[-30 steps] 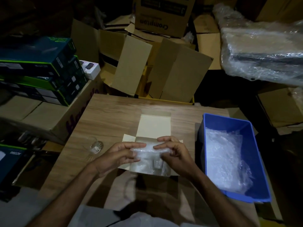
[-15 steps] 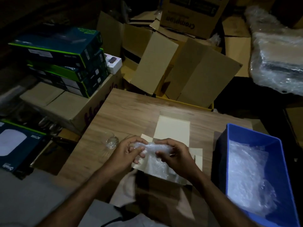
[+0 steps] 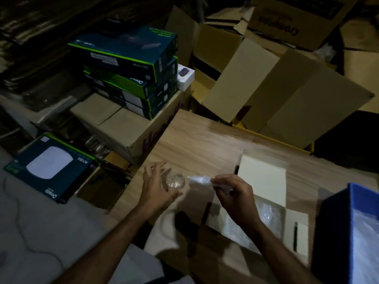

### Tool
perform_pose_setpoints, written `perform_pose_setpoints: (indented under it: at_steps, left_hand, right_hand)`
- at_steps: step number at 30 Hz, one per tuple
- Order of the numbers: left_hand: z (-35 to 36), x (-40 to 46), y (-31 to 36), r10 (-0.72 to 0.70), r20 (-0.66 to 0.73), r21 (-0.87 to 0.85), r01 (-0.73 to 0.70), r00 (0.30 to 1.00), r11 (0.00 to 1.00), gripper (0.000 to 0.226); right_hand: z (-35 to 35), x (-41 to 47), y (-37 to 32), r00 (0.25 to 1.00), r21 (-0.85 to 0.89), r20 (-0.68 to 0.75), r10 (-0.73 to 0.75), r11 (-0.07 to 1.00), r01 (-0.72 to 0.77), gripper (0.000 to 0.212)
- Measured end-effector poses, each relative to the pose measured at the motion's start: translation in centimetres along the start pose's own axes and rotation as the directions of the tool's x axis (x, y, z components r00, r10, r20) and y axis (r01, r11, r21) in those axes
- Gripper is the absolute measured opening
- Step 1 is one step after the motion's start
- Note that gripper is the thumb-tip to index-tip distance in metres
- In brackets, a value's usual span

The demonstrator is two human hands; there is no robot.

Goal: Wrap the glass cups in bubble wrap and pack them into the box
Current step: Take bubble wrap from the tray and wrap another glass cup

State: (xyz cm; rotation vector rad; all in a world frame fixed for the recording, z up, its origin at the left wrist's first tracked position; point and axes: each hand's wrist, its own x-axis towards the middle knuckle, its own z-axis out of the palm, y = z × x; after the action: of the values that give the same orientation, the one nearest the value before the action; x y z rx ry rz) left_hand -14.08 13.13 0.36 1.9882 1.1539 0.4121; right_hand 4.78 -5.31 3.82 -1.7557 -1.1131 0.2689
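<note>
A bare glass cup (image 3: 175,181) stands near the left edge of the wooden table (image 3: 205,140). My left hand (image 3: 154,187) curves around it with fingers spread, thumb below it; a firm grip does not show. My right hand (image 3: 233,194) pinches a small bubble wrap piece (image 3: 200,179), held just right of the cup. The small cream box (image 3: 263,177) lies open behind my right hand. A wrapped cup (image 3: 266,214) sits inside it, partly hidden by my wrist.
A blue bin (image 3: 332,222) with more bubble wrap (image 3: 367,242) stands at the table's right edge. Stacked green-and-blue product boxes (image 3: 131,64) and open cardboard cartons (image 3: 276,89) crowd the floor to the left and behind the table.
Both hands have left the box. My left hand has reached left to the bare glass cup, and my right hand has carried the bubble wrap piece left toward it. The view has swung left.
</note>
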Motion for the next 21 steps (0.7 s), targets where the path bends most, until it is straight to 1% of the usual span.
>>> perform_pose_setpoints:
  at_steps: [2, 3, 6, 8, 10, 13, 15, 18, 19, 21]
  left_hand:
    - [0.4, 1.4, -1.3, -0.049, 0.067, -0.048, 0.052, 0.997, 0.997, 0.103]
    - [0.8, 2.0, -1.9, -0.043, 0.102, -0.076, 0.051, 0.994, 0.996, 0.098]
    - [1.3, 2.5, -2.6, -0.028, 0.174, -0.157, 0.055, 0.984, 0.986, 0.073]
    - [1.7, 2.4, -2.8, -0.014, 0.192, -0.237, 0.06, 0.981, 0.97, 0.069]
    - [1.8, 2.1, -2.3, 0.028, 0.186, -0.281, 0.026, 0.982, 0.959, 0.07]
    - [1.6, 1.4, -0.9, 0.122, 0.16, -0.21, -0.087, 0.98, 0.974, 0.074]
    - [1.4, 0.9, -0.3, 0.207, 0.165, -0.181, -0.176, 0.964, 0.968, 0.08]
    - [1.0, -0.2, 0.8, 0.344, 0.16, -0.064, -0.338, 0.925, 0.939, 0.088]
    - [1.0, -0.7, 1.4, 0.373, 0.166, -0.027, -0.374, 0.913, 0.927, 0.09]
    - [1.1, -1.7, 2.6, 0.394, 0.189, -0.02, -0.398, 0.899, 0.917, 0.091]
  right_hand:
    - [0.9, 0.5, -0.4, 0.999, 0.031, 0.004, 0.041, 0.999, -0.041, 0.03]
    - [1.4, 0.7, -0.8, 0.998, 0.058, 0.009, 0.068, 0.996, -0.069, 0.028]
    - [2.6, 1.5, -1.9, 0.987, 0.09, 0.068, 0.143, 0.985, -0.149, 0.02]
    - [3.1, 1.8, -2.3, 0.981, 0.061, 0.124, 0.151, 0.985, -0.16, 0.018]
    - [3.3, 2.0, -2.5, 0.972, 0.003, 0.191, 0.134, 0.991, -0.137, 0.018]
    - [3.0, 2.1, -2.8, 0.962, -0.109, 0.244, 0.122, 0.989, -0.098, 0.02]
    - [2.6, 2.1, -3.2, 0.96, -0.17, 0.26, 0.106, 0.983, -0.063, 0.021]
    - [1.7, 2.1, -4.2, 0.963, -0.217, 0.261, 0.067, 0.976, -0.01, 0.022]
    - [1.5, 1.9, -4.5, 0.966, -0.227, 0.254, 0.048, 0.974, 0.011, 0.022]
    - [1.0, 1.5, -4.8, 0.967, -0.21, 0.252, 0.036, 0.978, 0.018, 0.024]
